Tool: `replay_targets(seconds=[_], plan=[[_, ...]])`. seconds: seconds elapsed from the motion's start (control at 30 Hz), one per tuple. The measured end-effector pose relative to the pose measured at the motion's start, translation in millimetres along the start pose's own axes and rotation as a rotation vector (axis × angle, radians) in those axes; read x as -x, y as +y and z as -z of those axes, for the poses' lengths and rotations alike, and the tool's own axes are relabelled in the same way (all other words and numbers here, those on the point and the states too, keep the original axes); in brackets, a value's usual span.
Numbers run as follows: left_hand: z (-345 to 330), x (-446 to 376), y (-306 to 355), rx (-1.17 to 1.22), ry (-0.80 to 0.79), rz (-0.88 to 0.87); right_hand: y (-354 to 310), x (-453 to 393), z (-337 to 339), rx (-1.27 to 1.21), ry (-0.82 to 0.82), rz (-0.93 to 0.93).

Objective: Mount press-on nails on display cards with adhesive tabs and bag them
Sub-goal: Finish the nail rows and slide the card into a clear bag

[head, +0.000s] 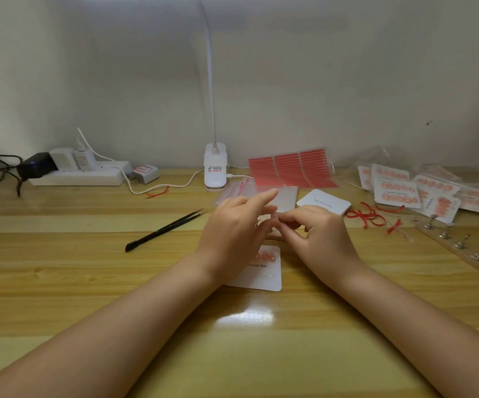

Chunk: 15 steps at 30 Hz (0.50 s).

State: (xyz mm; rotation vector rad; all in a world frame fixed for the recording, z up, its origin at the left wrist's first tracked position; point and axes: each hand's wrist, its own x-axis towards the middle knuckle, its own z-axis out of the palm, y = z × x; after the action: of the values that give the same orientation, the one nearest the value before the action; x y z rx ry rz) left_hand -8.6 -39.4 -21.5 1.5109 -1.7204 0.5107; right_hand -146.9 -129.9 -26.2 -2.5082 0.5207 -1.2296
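Head view: both hands meet above the wooden table (89, 282), just past the display card (264, 275). Left hand (234, 225) has its index finger stretched forward, other fingers loosely bent; fingertips touch the right hand's, can't tell if it pinches anything. Right hand (318, 234) has fingers curled, pinching something small and pale at the tips, too blurred to name. Card lies flat under the left wrist, a row of orange nails (264, 256) along its top edge, partly hidden. Black tweezers (165, 229) lie left of the hands, untouched. Red adhesive tab sheets (291, 168) sit at the back beside the clip lamp (215, 168). Blank card (323, 201) just behind right hand. Bagged finished cards (422, 186) piled far right, red peeled strips (367, 215) near them.
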Motion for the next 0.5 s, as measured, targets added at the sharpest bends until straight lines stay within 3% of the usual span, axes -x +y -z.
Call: replay_targets(seconds=[0.3, 0.5], plan=[[0.7, 0.0, 1.0, 0.043, 0.001, 0.025, 0.9, 0.4, 0.8, 0.005, 0.011, 0.045], [2.4, -1.9, 1.2, 0.223, 0.075, 0.213, 3.5, 0.7, -1.4, -0.018, 0.006, 0.033]])
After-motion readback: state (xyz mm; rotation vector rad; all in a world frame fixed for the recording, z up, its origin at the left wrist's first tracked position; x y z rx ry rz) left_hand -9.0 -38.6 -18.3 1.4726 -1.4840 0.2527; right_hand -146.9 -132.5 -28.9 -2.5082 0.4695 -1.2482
